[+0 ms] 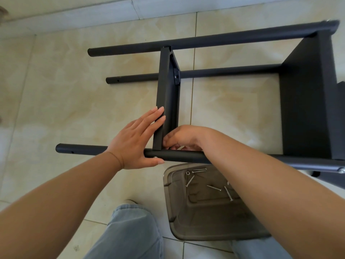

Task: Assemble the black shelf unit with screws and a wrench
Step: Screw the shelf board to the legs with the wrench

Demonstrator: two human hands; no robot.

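Several screws [213,187] in grey tray [205,230], beige tiled floor [65,90].

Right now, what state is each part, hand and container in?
Left hand: flat against the loose shelf panel.
Right hand: fingers curled at the panel-pole joint; grip hidden.
Shelf panel: upright between poles.
Near pole: lying flat, screw inserted.
Tray: open, holding loose screws.

Glossy beige tiled floor [56,90] meets a pale wall base [93,14].

Left hand [137,139] flat against black shelf panel [167,98], right hand [182,138] curled beside near pole [179,157].
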